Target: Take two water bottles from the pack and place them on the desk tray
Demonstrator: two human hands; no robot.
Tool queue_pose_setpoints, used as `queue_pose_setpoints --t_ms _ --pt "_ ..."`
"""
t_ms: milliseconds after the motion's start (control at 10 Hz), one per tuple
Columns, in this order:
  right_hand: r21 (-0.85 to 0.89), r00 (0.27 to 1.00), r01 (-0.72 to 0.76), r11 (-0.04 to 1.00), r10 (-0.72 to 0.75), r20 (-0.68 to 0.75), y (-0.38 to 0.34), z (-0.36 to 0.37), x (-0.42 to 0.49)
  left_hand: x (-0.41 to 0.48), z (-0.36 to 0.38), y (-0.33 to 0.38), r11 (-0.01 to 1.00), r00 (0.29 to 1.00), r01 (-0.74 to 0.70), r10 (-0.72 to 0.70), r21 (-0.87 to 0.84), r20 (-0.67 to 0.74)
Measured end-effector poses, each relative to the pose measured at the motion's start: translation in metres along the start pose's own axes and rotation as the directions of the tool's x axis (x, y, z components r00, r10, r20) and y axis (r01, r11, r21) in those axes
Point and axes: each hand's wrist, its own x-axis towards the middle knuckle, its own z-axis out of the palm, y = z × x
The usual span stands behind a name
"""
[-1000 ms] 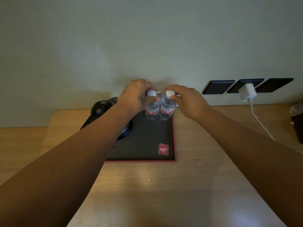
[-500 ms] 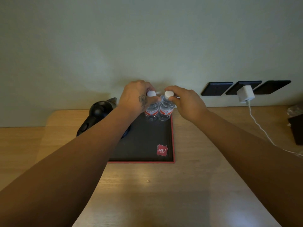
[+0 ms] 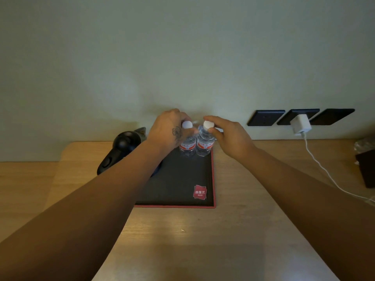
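- A black hair dryer [image 3: 119, 148] lies on the counter [image 3: 203, 240] near the wall, its handle angled toward the near left.
- Three dark wall plates [image 3: 265, 117] sit in a row on the pale green wall [image 3: 182, 57], just above the counter's far edge.
- A white charger [image 3: 300, 124] is plugged into the middle plate.
- A white cable [image 3: 322, 169] hangs from the charger and trails across the wooden counter to the right.
- A dark object [image 3: 367, 169] sits at the right edge, only partly in view.

We are seeing wooden bench [image 3: 233, 240] carrying black red-edged tray [image 3: 178, 191], black hair dryer [image 3: 119, 151] beside it, white cable [image 3: 324, 173] trailing right.
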Motion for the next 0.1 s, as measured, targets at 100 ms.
queue_pose_setpoints --t_ms 100 --pt "-0.045 1.0 0.012 0.999 -0.013 -0.014 0.0022 -0.0028 -0.0076 -0.0118 -0.0027 -0.0007 0.999 1.0 -0.03 0.03 -0.035 0.01"
